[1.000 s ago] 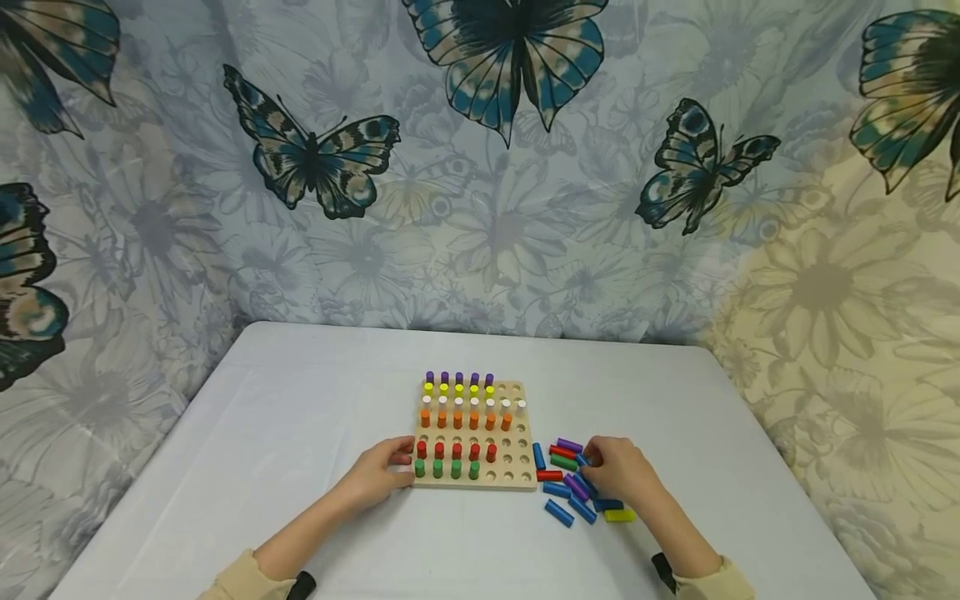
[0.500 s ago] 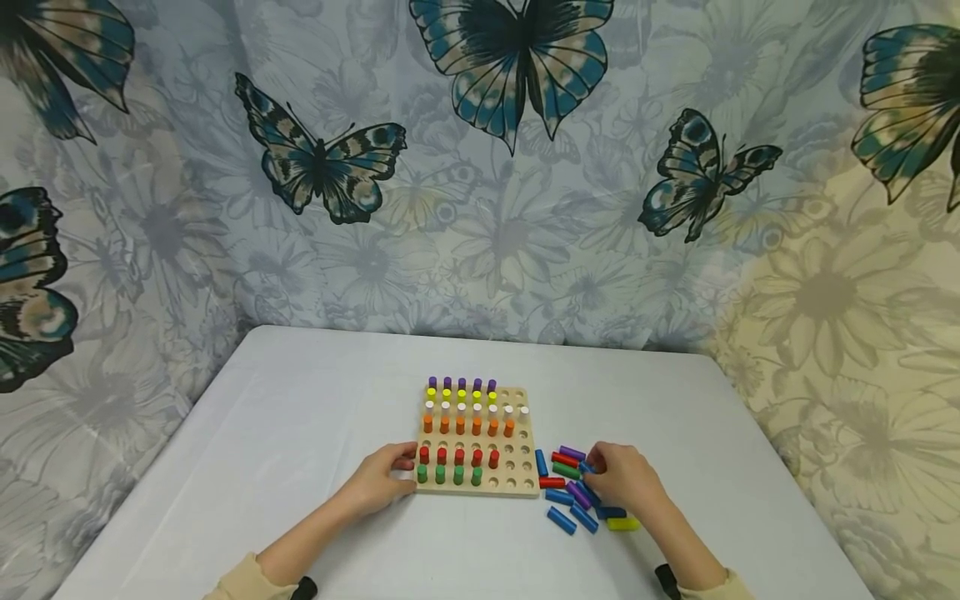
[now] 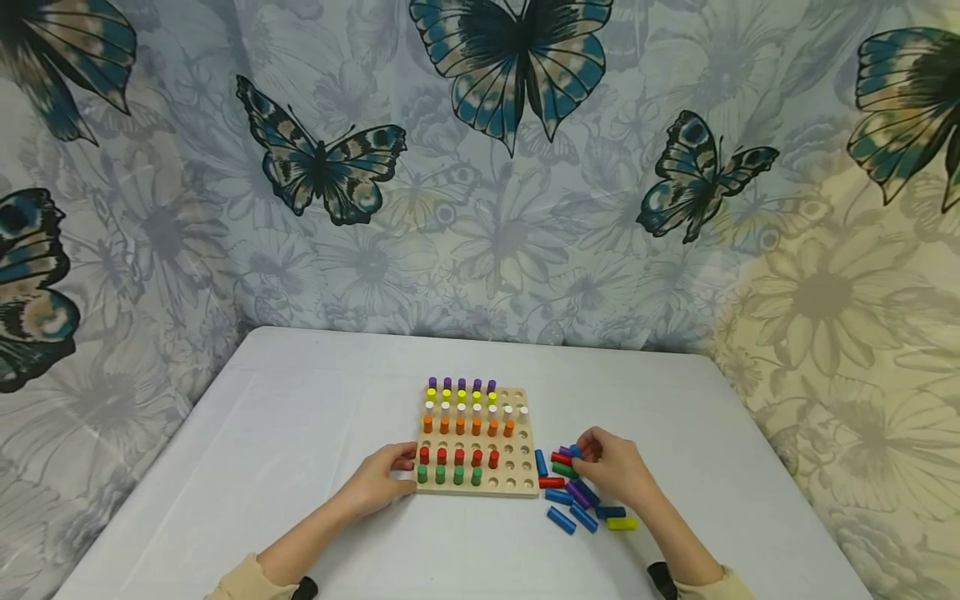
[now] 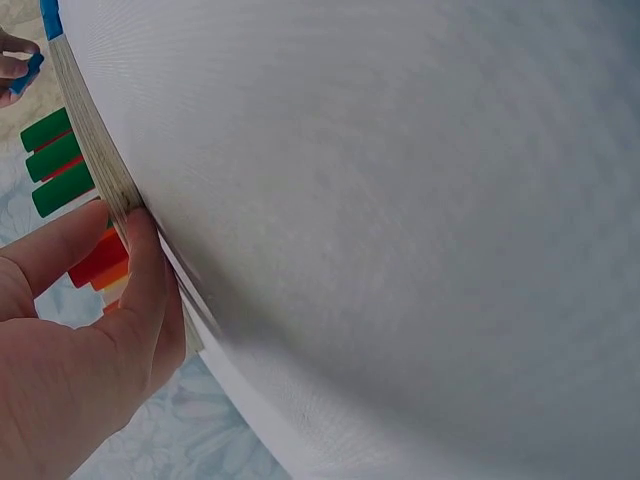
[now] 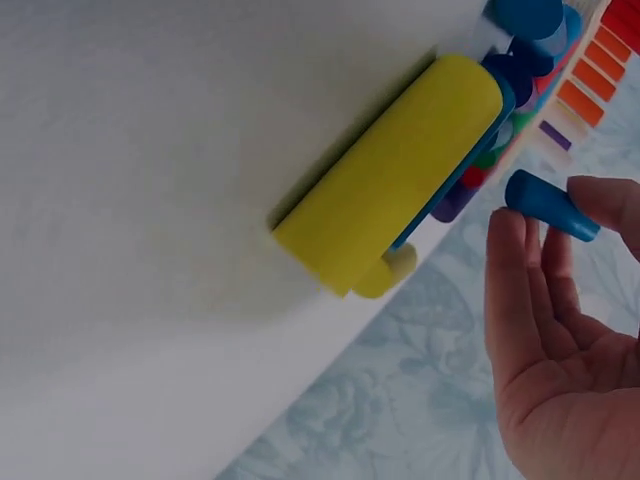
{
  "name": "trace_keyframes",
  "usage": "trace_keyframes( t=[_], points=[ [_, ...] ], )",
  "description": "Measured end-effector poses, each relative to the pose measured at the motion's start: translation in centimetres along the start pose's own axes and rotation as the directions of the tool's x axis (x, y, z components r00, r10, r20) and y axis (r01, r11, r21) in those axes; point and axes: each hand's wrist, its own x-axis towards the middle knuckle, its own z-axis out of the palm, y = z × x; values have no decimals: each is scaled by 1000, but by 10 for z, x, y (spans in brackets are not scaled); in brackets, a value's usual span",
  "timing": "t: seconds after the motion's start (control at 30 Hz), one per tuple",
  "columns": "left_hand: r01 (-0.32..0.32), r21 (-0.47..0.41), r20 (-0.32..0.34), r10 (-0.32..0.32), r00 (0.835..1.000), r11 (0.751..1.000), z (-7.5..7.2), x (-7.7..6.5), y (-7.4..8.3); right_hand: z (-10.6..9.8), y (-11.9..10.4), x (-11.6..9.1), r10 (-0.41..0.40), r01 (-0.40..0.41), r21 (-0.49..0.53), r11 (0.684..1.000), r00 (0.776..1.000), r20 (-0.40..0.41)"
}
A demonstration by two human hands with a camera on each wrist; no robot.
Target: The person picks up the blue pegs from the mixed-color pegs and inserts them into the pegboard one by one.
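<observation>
My left hand (image 3: 381,480) holds the left edge of a wooden pegboard (image 3: 517,491) near its front corner. In the left wrist view, the thumb and index finger (image 4: 145,270) meet at the board's side. Rows of purple, yellow, white, orange, red and green pegs (image 3: 457,474) stand upright in the board, while other holes are bare. To the right of the board, my right hand (image 3: 617,468) pinches a blue peg (image 5: 548,205) between thumb and fingertips. The peg is raised above the loose pegs.
Loose blue, red, green and purple pegs (image 3: 560,520) lie on the white table (image 3: 315,400) beside the board's right edge. A yellow peg (image 5: 395,165) lies at the near right of the pile. Behind the table hangs a butterfly-patterned cloth (image 3: 510,250).
My right hand has lifted a blue peg from the pile and shifted slightly left and away from me. The left hand stays at the board's edge. The head view tilted slightly.
</observation>
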Motion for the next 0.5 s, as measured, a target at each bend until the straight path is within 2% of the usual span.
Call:
trace_keyframes(
  t=[0.5],
  points=[
    [20, -13, -3, -20, 1000, 1000, 0, 0, 1, 12, -16, 14, 12, -13, 156, 988, 1000, 10]
  ],
)
